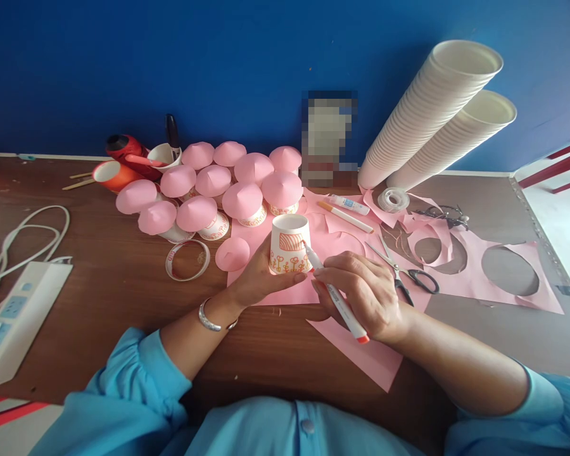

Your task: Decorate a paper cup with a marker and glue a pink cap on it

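My left hand [261, 275] is closed around a white paper cup [291, 244], held upside down over pink paper. Orange-red flowers run along the cup's lower band, with a striped rectangle above them. My right hand [368, 291] grips a white marker [344, 307] with a red end, its tip at the cup's right side. Behind the cup stand several decorated cups topped with pink paper cones [242, 201]. A flat pink paper cone [232, 254] lies left of the cup in my hand.
Black-handled scissors [399, 269], a glue tube [349, 204], an orange-capped marker [346, 217] and a tape roll [393, 199] lie right. Tall paper cup stacks [432, 107] lean against the blue wall. A cut cup ring [187, 259] and a power strip [26, 323] are left.
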The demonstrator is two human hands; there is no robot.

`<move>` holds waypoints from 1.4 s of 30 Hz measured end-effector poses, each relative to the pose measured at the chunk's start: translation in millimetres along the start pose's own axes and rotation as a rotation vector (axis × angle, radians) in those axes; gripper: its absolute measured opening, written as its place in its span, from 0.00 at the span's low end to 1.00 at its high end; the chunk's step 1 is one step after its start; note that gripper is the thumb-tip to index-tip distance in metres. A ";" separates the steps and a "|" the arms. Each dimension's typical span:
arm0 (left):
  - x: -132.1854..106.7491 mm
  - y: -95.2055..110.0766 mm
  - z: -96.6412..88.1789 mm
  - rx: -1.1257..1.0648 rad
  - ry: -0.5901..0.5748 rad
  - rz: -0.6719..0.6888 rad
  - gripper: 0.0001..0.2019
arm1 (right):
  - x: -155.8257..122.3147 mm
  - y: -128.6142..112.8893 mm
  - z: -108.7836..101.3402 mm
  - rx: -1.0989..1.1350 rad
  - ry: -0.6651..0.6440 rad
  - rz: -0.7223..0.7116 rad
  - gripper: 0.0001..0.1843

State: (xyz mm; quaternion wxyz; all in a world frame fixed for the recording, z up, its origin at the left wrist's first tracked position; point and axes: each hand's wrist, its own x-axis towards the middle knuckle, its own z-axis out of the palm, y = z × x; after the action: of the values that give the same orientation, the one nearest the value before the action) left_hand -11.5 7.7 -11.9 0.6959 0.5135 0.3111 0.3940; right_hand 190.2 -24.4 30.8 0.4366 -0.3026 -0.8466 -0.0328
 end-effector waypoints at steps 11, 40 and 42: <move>-1.2 3.7 -0.4 0.025 0.030 -0.059 0.23 | -3.1 -2.1 1.4 0.014 -0.017 0.000 0.13; 2.6 9.3 3.4 -0.028 -0.098 0.048 0.17 | 0.8 1.7 -3.3 0.002 0.017 0.014 0.13; 1.5 7.0 2.0 -0.018 -0.089 0.031 0.17 | 1.1 1.0 -3.4 -0.002 0.025 0.014 0.13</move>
State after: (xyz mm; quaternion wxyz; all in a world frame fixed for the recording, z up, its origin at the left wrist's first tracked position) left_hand -10.7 9.2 -4.6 0.7075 0.5291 0.2682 0.3842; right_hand 192.7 -24.0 33.6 0.4471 -0.3082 -0.8390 -0.0343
